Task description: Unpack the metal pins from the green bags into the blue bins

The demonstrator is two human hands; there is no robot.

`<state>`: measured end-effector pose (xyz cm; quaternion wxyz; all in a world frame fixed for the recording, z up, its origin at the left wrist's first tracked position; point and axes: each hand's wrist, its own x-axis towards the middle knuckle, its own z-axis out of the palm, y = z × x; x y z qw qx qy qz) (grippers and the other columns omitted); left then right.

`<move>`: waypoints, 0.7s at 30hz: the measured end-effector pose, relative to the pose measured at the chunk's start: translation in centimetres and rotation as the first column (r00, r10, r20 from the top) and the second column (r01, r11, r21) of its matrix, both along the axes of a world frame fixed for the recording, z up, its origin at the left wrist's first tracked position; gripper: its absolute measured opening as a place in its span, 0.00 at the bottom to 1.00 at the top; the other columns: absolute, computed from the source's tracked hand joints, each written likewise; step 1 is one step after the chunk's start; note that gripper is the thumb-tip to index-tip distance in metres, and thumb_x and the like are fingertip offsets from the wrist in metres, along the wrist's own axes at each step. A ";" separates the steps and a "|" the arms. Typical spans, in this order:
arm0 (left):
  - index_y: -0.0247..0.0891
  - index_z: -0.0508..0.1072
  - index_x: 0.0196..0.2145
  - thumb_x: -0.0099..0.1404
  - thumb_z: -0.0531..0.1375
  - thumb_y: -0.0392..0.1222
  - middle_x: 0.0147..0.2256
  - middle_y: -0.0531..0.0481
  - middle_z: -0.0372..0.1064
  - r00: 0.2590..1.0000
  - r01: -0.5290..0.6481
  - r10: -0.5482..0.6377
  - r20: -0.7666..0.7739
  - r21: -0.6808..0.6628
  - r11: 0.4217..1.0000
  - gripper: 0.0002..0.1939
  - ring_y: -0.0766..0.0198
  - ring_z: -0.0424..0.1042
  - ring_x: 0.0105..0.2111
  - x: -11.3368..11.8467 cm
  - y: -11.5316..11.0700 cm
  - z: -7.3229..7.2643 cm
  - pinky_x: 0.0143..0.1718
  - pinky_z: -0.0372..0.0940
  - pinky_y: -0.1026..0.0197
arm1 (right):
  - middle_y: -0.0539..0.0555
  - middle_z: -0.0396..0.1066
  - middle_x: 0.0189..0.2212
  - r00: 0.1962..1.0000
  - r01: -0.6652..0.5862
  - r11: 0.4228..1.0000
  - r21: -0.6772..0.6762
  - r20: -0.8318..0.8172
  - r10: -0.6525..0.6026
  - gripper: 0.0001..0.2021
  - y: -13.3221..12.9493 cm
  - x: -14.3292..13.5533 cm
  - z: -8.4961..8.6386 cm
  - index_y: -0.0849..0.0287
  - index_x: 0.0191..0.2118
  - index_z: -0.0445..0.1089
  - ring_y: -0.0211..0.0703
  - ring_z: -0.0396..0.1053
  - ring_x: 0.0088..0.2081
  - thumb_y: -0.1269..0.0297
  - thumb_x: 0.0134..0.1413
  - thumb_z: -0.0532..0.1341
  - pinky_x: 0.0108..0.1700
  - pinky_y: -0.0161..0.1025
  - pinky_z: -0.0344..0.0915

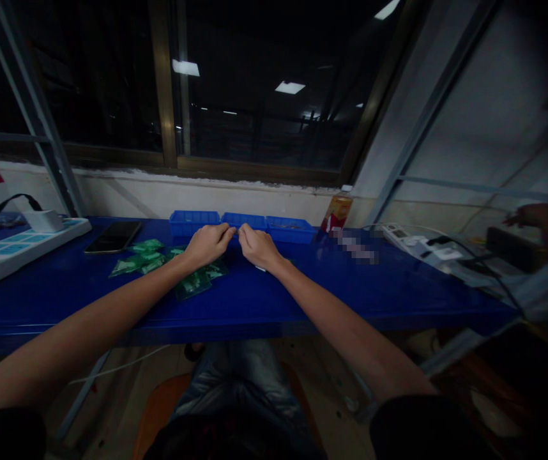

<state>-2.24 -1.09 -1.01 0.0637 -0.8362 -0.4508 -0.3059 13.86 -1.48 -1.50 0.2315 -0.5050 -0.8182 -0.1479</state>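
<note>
My left hand and my right hand are closed, fingertips almost touching, above the blue table and just in front of the blue bins. Whatever they pinch is too small and dark to make out. Behind them stand three blue bins: a left one, a middle one and a right one with small items inside. Green packets lie beside and under my left wrist. A small white object shows beneath my right hand.
A dark phone and a white power strip lie on the left. A bottle with an orange and red label stands right of the bins. At the far right are another power strip with cables and another person's hand.
</note>
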 end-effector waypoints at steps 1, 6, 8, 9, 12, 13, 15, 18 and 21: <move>0.38 0.69 0.30 0.67 0.41 0.49 0.27 0.47 0.71 1.000 0.013 -0.013 -0.001 0.001 1.000 0.21 0.62 0.69 0.27 0.0 0.0 0.0 0.28 0.55 0.63 | 0.55 0.73 0.31 1.000 0.007 1.000 0.002 0.001 -0.007 0.16 0.0 0.0 0.0 0.59 0.41 0.61 0.45 0.70 0.32 0.62 0.62 0.39 0.30 0.36 0.51; 0.38 0.69 0.29 0.66 0.43 0.48 0.26 0.48 0.70 0.999 0.045 -0.045 -0.001 -0.009 0.999 0.20 0.64 0.68 0.25 0.1 0.0 0.0 0.27 0.54 0.63 | 0.56 0.73 0.31 0.999 0.036 0.999 0.007 0.008 -0.036 0.16 0.0 0.0 0.1 0.59 0.41 0.63 0.45 0.70 0.33 0.63 0.61 0.40 0.31 0.36 0.52; 0.38 0.69 0.29 0.66 0.43 0.49 0.25 0.48 0.70 0.999 0.050 -0.050 -0.002 -0.019 0.999 0.20 0.63 0.68 0.25 0.1 0.0 0.0 0.27 0.54 0.63 | 0.56 0.73 0.31 0.999 0.036 0.999 0.014 0.005 -0.036 0.16 0.1 0.0 0.0 0.59 0.41 0.63 0.45 0.70 0.33 0.64 0.61 0.41 0.31 0.36 0.52; 0.38 0.69 0.29 0.66 0.43 0.49 0.25 0.48 0.70 0.999 0.054 -0.054 -0.004 -0.022 0.998 0.20 0.63 0.68 0.26 0.1 0.0 0.0 0.27 0.54 0.63 | 0.56 0.73 0.31 0.999 0.034 0.999 0.017 0.001 -0.034 0.15 0.2 0.0 0.0 0.59 0.41 0.63 0.45 0.70 0.33 0.64 0.61 0.41 0.31 0.36 0.53; 0.39 0.70 0.29 0.66 0.43 0.49 0.25 0.48 0.70 0.998 0.065 -0.065 -0.006 -0.031 0.997 0.20 0.63 0.68 0.26 0.1 0.0 0.1 0.28 0.55 0.63 | 0.56 0.73 0.30 1.000 0.025 0.999 0.022 -0.013 -0.024 0.15 0.4 0.1 -0.1 0.59 0.40 0.64 0.45 0.70 0.33 0.65 0.60 0.42 0.32 0.36 0.53; 0.39 0.70 0.29 0.66 0.43 0.49 0.25 0.47 0.70 0.998 0.067 -0.068 -0.004 -0.033 0.997 0.20 0.63 0.68 0.26 0.0 -0.1 0.1 0.28 0.55 0.63 | 0.55 0.73 0.30 1.000 0.019 1.000 0.022 -0.017 -0.018 0.15 0.5 0.2 -0.1 0.59 0.39 0.65 0.45 0.70 0.33 0.65 0.60 0.42 0.32 0.36 0.53; 0.39 0.70 0.29 0.65 0.43 0.49 0.25 0.47 0.70 0.997 0.077 -0.077 0.003 -0.036 0.996 0.20 0.63 0.68 0.26 0.0 -0.1 0.2 0.28 0.55 0.63 | 0.55 0.73 0.29 1.000 0.005 1.000 0.026 -0.027 -0.004 0.15 0.6 0.3 -0.2 0.59 0.39 0.65 0.44 0.70 0.33 0.65 0.60 0.42 0.32 0.36 0.52; 0.38 0.70 0.30 0.65 0.44 0.48 0.25 0.47 0.70 0.996 0.092 -0.092 0.014 -0.038 0.995 0.19 0.62 0.69 0.26 0.0 -0.2 0.3 0.28 0.55 0.63 | 0.54 0.72 0.28 0.998 -0.018 0.999 0.033 -0.052 0.020 0.15 0.8 0.4 -0.3 0.59 0.38 0.65 0.44 0.70 0.32 0.65 0.60 0.42 0.32 0.36 0.52; 0.38 0.70 0.31 0.65 0.44 0.48 0.25 0.47 0.70 0.996 0.089 -0.089 0.013 -0.035 0.995 0.19 0.62 0.69 0.27 0.0 -0.1 0.2 0.28 0.56 0.62 | 0.54 0.72 0.28 0.997 -0.038 0.999 0.022 -0.072 0.039 0.15 1.0 0.4 -0.3 0.59 0.37 0.65 0.43 0.69 0.32 0.66 0.60 0.42 0.32 0.35 0.52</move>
